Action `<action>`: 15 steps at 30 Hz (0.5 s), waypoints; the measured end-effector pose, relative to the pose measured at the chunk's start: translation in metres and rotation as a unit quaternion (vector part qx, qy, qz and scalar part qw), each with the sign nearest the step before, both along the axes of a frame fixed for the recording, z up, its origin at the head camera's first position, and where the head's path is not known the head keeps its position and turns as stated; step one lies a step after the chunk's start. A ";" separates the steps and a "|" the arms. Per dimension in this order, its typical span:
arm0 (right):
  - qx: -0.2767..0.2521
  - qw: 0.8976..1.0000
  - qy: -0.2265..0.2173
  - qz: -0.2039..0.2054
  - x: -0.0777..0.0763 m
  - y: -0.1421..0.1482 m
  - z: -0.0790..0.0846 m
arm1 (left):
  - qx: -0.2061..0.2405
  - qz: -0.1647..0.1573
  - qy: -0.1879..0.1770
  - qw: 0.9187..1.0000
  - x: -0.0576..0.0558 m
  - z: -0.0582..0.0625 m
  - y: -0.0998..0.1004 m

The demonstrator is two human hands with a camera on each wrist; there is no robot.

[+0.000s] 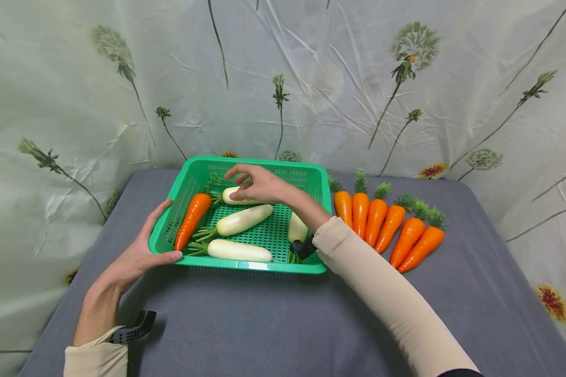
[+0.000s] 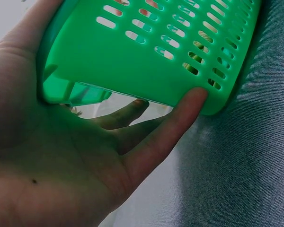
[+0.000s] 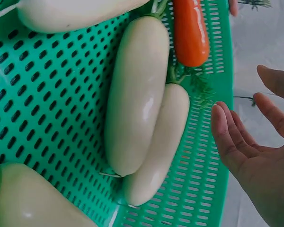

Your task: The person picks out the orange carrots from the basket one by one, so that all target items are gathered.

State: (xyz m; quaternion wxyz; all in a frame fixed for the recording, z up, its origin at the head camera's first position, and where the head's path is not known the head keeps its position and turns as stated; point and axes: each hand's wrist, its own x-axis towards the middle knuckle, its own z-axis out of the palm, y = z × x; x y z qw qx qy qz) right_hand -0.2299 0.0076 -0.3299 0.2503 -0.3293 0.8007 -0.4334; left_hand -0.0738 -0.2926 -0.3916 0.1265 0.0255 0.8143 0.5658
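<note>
A green plastic basket [image 1: 259,266] holds several white radishes, among them a middle one [image 1: 245,220] and a front one [image 1: 239,251], plus one carrot [image 1: 192,217] along its left side. My left hand [image 1: 139,256] grips the basket's left front corner, thumb at the front rim and fingers along the outer wall, as the left wrist view [image 2: 80,151] also shows. My right hand [image 1: 259,184] hovers over the back of the basket above the rear radish [image 1: 236,196]. Its fingers [image 3: 222,127] are loosely bent with nothing between them.
Right of the basket, several carrots [image 1: 376,217] with green tops lie in a slanting row on the grey cloth [image 1: 273,319]. Another white radish [image 1: 296,228] lies at the basket's right end, partly behind the right wrist. A dandelion-print curtain [image 1: 311,68] hangs behind the table.
</note>
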 end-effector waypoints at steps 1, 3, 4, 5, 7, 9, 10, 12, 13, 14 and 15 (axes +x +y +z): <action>0.003 1.000 -0.007 0.003 -0.001 -0.002 -0.001 | 0.002 0.000 0.000 1.000 0.000 0.000 0.000; 0.007 1.000 -0.021 0.008 -0.002 -0.005 -0.005 | 0.005 0.001 0.002 1.000 0.001 0.001 0.000; 0.007 1.000 -0.028 0.011 -0.003 -0.006 -0.006 | 0.007 0.000 0.003 1.000 0.001 0.000 0.000; 0.007 0.999 -0.036 0.013 -0.003 -0.007 -0.008 | 0.008 0.000 0.004 1.000 0.001 0.000 0.000; 0.007 0.999 -0.048 0.019 -0.004 -0.010 -0.011 | 0.011 0.000 0.004 1.000 0.000 -0.001 0.000; 0.008 0.998 -0.060 0.023 -0.003 -0.014 -0.013 | 0.012 0.000 0.005 1.000 0.000 -0.001 0.000; 0.008 0.997 -0.067 0.026 -0.003 -0.016 -0.013 | 0.013 0.000 0.004 1.000 0.000 -0.001 -0.001; 0.012 0.997 -0.073 0.029 -0.002 -0.020 -0.015 | 0.016 -0.001 0.003 1.000 0.000 -0.001 -0.001; 0.011 0.996 -0.077 0.031 -0.001 -0.022 -0.015 | 0.018 -0.001 0.003 1.000 0.000 -0.001 0.000; 0.011 0.996 -0.079 0.032 -0.001 -0.024 -0.016 | 0.020 -0.002 0.002 1.000 0.000 -0.001 0.000; 0.010 0.996 -0.082 0.035 0.000 -0.026 -0.017 | 0.021 -0.002 0.002 1.000 0.001 -0.002 0.000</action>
